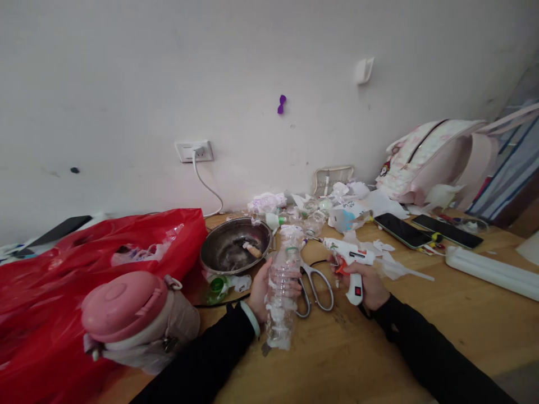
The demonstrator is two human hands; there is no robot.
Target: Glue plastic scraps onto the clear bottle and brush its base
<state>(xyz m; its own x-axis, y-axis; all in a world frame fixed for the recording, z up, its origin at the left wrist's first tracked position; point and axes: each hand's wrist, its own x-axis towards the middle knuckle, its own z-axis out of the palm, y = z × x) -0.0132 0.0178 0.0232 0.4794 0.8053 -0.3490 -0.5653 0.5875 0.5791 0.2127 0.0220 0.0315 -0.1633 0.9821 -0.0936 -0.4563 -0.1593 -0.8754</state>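
My left hand [261,289] is wrapped round a clear plastic bottle [283,297] with ridged sides and whitish patches, held above the table's front part. Its fingers show through and behind the plastic. In my right hand [370,283] is a white hot glue gun [351,255] with an orange trigger, its nozzle pointing left toward the bottle's upper end but apart from it. A glue stick [410,270] sticks out of the gun's back. Scissors [318,289] with grey handles lie between my hands, their blades partly hidden behind the bottle.
A metal bowl [206,249] stands left of the bottle, near a red plastic bag [54,269] and a pink-lidded water bottle [126,308]. Paper and plastic scraps [345,216] lie along the wall. Two phones [402,230], a white bar [492,270] and a backpack [433,157] are at right.
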